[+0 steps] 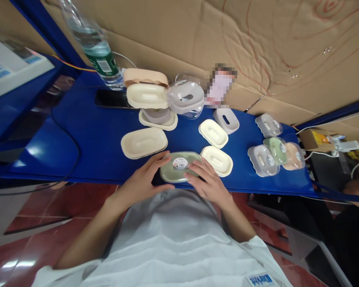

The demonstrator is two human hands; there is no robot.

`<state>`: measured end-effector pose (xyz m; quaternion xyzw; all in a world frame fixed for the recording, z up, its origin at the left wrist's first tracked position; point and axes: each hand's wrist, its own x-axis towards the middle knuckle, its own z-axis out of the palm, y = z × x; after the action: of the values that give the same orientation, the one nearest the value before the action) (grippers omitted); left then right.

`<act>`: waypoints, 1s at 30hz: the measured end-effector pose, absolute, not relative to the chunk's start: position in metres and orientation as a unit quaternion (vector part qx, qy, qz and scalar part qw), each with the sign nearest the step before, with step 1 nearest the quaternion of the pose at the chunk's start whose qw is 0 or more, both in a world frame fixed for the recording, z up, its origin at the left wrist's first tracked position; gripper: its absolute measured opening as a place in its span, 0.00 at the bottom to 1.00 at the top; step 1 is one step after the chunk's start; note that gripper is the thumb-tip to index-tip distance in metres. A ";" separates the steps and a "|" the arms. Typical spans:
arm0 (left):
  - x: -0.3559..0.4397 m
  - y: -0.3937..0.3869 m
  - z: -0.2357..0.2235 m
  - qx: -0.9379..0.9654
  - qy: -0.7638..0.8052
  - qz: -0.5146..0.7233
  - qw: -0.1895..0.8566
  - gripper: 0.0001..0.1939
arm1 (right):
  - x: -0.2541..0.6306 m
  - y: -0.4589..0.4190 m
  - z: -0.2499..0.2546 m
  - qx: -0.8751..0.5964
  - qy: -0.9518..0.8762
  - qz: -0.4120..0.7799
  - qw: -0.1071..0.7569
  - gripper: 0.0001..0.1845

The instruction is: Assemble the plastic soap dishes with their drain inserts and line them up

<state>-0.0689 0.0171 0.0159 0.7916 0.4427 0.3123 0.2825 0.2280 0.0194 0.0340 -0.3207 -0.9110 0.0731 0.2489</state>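
A green soap box (pixel 174 173) with a clear cover and a round printed label lies at the table's front edge. My left hand (pixel 148 173) curves around its left end, thumb at the near side and fingers at the far side. Over the right end, the fingers of my right hand (pixel 209 181) lie bent on the cover; its thumb is hidden. Just behind are cream oval trays (pixel 144 142). Two smaller cream dishes (pixel 213 133) sit to the right, the nearer one beside my right fingers. A grey slotted insert (pixel 226 120) touches the farther dish.
Several covered soap boxes (pixel 271 159) stand at the right. A water bottle (pixel 103 59), a dark phone (pixel 112 99), stacked peach and cream parts (pixel 146 95) and grey parts under clear covers (pixel 186 97) line the back. Cardboard (pixel 173 36) walls the blue table (pixel 98 159). A person sits at far right.
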 end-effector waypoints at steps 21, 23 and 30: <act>-0.069 0.015 0.023 0.740 0.502 0.319 0.314 0.46 | 0.229 0.022 0.030 -0.342 -0.908 0.069 0.232 0.34; -0.070 0.014 0.024 0.746 0.497 0.322 0.304 0.45 | 0.230 0.020 0.030 -0.347 -0.906 0.068 0.234 0.33; -0.076 0.013 0.018 0.764 0.446 0.344 0.314 0.51 | 0.230 0.017 0.029 -0.338 -0.894 0.061 0.288 0.29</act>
<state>-0.0760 0.0133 0.0177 0.7640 0.4464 0.3443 0.3140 0.2305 0.0175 0.0289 -0.3380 -0.8939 0.0607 0.2882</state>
